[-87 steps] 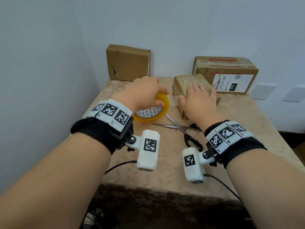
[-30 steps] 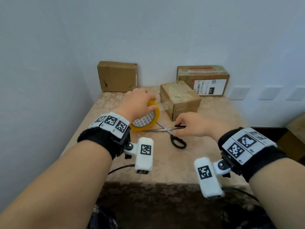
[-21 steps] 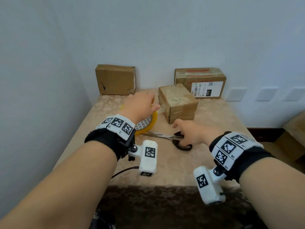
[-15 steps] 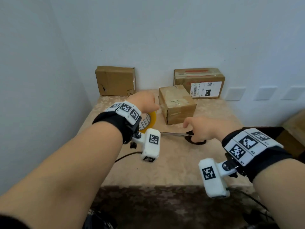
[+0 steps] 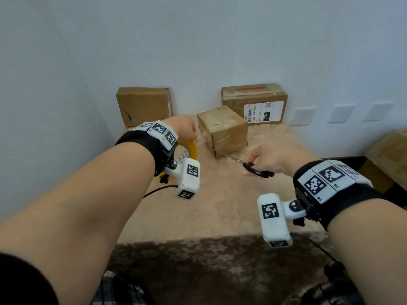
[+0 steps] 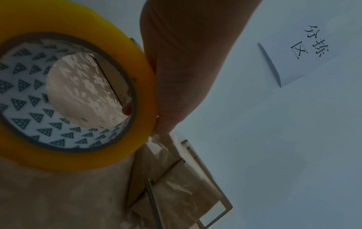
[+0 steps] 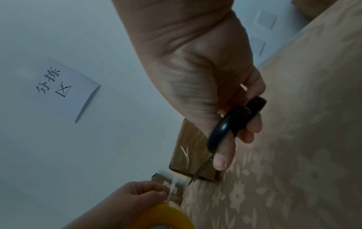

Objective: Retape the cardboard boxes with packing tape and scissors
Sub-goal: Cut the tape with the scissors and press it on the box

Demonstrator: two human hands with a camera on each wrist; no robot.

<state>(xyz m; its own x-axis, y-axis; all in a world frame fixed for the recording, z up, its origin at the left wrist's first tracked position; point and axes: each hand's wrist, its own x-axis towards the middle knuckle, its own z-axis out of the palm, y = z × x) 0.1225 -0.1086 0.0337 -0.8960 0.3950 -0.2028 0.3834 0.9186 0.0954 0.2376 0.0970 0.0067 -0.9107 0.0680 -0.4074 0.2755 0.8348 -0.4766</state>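
Note:
A small cardboard box (image 5: pixel 222 128) stands mid-table. My left hand (image 5: pixel 182 129) grips the yellow tape roll (image 5: pixel 189 148) just left of it, raised off the table. A clear strip of tape (image 5: pixel 203 135) runs from the roll to the box. The roll (image 6: pixel 74 99) fills the left wrist view, with the box (image 6: pixel 176 186) below it. My right hand (image 5: pixel 267 158) holds the black-handled scissors (image 5: pixel 253 169) lifted, blades pointing at the box's lower left corner. In the right wrist view the scissors (image 7: pixel 231 124) look almost closed, their tip near the strip (image 7: pixel 173 184).
Two more cardboard boxes stand against the back wall: a plain one (image 5: pixel 143 105) at left and a labelled one (image 5: pixel 255 103) at right. The table (image 5: pixel 220 205) has a beige floral cloth. A paper note (image 7: pixel 56 86) hangs on the wall. The left wall is close.
My right hand left the box top, picked the scissors up from the table and swung their blades toward the box. My left hand lifted the tape roll beside the box.

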